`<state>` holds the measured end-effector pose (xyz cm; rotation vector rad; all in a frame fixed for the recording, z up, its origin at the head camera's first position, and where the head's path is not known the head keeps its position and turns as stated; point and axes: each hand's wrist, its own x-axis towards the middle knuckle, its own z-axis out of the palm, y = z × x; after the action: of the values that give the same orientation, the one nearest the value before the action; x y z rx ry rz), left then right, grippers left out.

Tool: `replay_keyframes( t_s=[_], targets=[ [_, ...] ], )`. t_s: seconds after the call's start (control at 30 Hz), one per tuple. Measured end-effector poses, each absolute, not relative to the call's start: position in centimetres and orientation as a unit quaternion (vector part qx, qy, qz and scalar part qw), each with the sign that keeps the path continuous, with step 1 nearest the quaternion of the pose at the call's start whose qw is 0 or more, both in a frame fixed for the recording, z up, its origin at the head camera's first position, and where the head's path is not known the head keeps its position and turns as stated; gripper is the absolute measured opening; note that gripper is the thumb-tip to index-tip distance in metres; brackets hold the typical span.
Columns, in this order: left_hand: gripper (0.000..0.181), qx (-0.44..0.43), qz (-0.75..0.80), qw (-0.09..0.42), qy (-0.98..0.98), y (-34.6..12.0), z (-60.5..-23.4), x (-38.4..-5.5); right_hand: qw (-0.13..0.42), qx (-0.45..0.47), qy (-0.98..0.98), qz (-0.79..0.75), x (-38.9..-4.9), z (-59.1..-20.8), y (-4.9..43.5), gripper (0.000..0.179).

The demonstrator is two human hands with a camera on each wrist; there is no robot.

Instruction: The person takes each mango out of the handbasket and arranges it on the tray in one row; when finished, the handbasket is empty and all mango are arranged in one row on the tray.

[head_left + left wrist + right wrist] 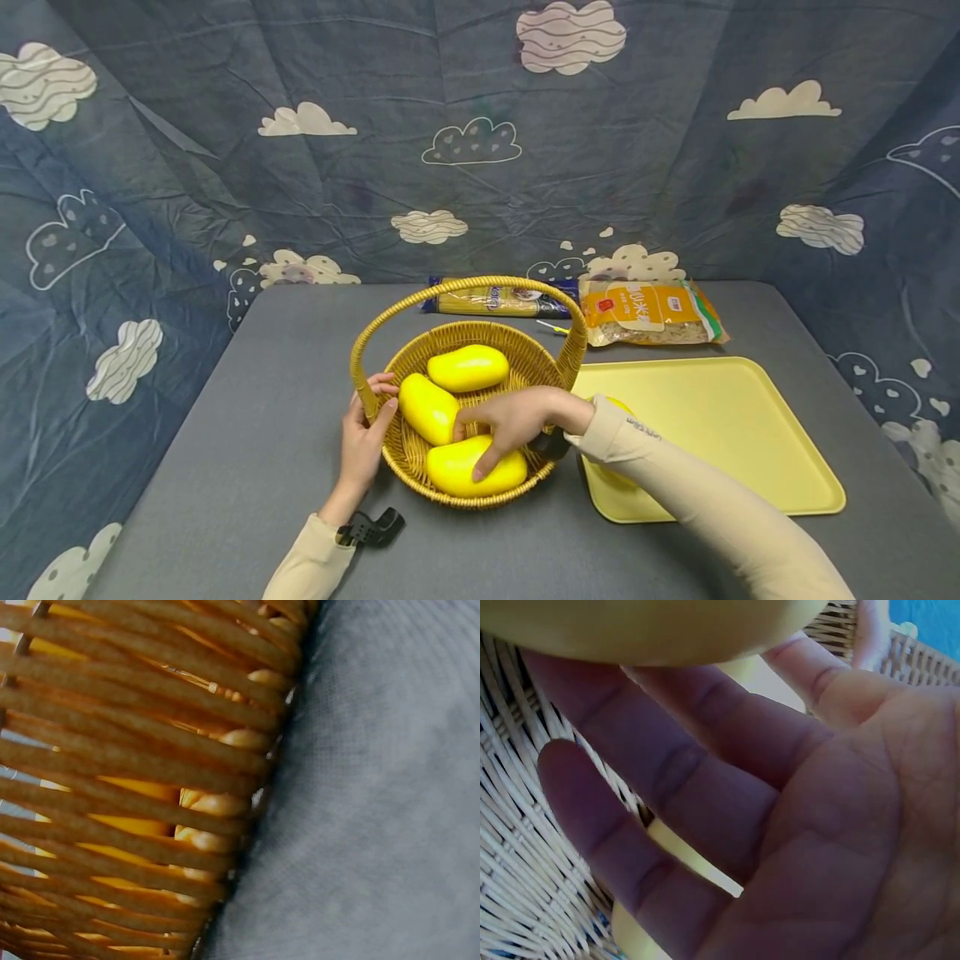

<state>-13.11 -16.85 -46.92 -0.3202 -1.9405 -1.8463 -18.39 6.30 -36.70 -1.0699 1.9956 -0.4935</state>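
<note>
Head view, and the left hand (363, 440) is gripping the left side of the wicker basket (474, 502) near the foot of its arched handle (468, 282), presumably steadying it on the worktop (262, 400). The right hand (519, 417) is grasping the front mango (456, 471), thumb lying over it and fingers curling down at its far side, a wrap that is probably securing that smooth, rounded skin. In the right wrist view, the little finger is hanging free of the fruit. 2 more are sharing the basket: the left mango (426, 408) is lying between the 2 hands, just beside the right fingers, and the rear mango (468, 368) is resting beyond both hands. The raised wall is likely keeping all 3 from rolling off. Over on the right, the yellow tray (727, 433) is sitting just beside the basket, partly hiding under the right sleeve (705, 487).
</note>
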Motion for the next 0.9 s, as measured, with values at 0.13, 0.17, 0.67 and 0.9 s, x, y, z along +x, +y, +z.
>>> replay_keyframes(
  t_s=[0.13, 0.17, 0.67, 0.9],
  targets=[
    [0.013, -0.12, -0.668, 0.226, -0.698, -16.8, -46.9, -13.1, 0.369, -0.415, 0.804, -0.214, -18.3, -36.4, 6.8, 0.041],
    [0.013, -0.12, -0.669, 0.226, -0.698, -16.9, -46.9, -13.1, 0.36, -0.41, 0.809, -0.22, -18.2, -36.3, 7.0, 0.041],
    [0.013, -0.117, -0.668, 0.227, -0.699, -16.9, -46.8, -13.1, 0.239, -0.421, 0.831, -0.273, -17.0, -35.5, 8.5, 0.049],
    [0.015, -0.117, -0.667, 0.229, -0.699, -16.7, -46.9, -13.2, 0.169, -0.397, 0.839, -0.332, -16.3, -35.1, 9.8, 0.055]
  ],
)
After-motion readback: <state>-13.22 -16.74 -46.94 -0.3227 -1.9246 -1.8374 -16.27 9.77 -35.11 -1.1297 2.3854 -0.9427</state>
